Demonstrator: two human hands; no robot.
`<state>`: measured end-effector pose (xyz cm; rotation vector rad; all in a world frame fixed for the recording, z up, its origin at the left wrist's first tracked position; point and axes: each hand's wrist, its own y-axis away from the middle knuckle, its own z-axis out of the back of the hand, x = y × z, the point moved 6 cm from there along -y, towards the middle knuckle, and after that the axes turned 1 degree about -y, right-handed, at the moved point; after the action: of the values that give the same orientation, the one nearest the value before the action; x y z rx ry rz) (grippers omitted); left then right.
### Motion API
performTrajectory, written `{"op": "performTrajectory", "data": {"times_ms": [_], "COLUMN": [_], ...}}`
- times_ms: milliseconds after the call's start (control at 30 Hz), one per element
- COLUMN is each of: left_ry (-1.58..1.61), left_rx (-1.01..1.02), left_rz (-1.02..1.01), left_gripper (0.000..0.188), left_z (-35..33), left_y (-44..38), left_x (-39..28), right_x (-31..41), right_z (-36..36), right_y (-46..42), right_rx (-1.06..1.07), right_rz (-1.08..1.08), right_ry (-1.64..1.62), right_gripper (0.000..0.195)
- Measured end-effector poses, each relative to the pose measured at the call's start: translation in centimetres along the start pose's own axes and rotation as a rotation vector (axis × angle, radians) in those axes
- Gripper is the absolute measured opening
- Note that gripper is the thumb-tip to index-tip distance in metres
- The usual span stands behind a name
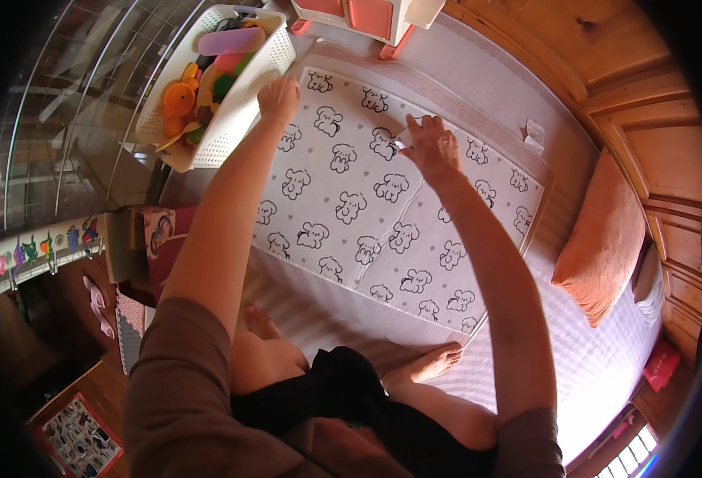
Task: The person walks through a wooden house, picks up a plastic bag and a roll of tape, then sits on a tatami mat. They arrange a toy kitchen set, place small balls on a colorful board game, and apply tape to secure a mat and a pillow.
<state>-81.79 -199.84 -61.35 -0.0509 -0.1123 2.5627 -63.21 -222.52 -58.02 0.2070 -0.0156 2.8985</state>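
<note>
A pale mat [351,173] printed with outlined cartoon dogs and small hearts lies before me, with a crease running across it. My left hand [279,101] is curled into a fist at the mat's upper left edge, close beside the toy basket. Whether its fingers grip the mat's edge is hidden. Over the far middle part of the mat is my right hand [434,143], fingers bent downward. A small pale edge shows by its thumb and fingertips; I cannot tell whether it is a fold of the mat or a separate piece.
A white perforated plastic basket [225,140] holds several toys at upper left, beside a wire grid [88,107]. White-and-red furniture [363,18] stands at the far side. An orange cushion [601,245] leans near wooden panelling [643,89] on the right. My bare feet rest on striped bedding [327,316].
</note>
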Motion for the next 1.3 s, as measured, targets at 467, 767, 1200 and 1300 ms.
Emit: {"op": "performTrajectory", "data": {"times_ms": [467, 767, 1200, 1300], "left_ry": [1.186, 0.758, 1.954, 1.918], "left_rx": [0.789, 0.108, 0.726, 0.707], "left_rz": [0.245, -0.180, 0.841, 0.860], "left_gripper": [0.033, 0.029, 0.077, 0.083], "left_z": [-2.8, 0.0, -3.3, -4.6], "left_y": [4.9, 11.3, 12.0, 11.2], "left_x": [-5.7, -1.4, -3.4, -1.6], "right_x": [4.9, 7.7, 13.9, 12.4], "right_z": [-4.7, -4.5, 12.1, 13.3], "right_y": [-3.7, 6.0, 13.2, 14.7], "right_rx": [0.190, -0.146, -0.232, -0.200], "right_rz": [0.093, 0.247, 0.612, 0.562], "right_ry": [0.410, 0.053, -0.515, -0.531], "right_gripper": [0.030, 0.042, 0.030, 0.034]}}
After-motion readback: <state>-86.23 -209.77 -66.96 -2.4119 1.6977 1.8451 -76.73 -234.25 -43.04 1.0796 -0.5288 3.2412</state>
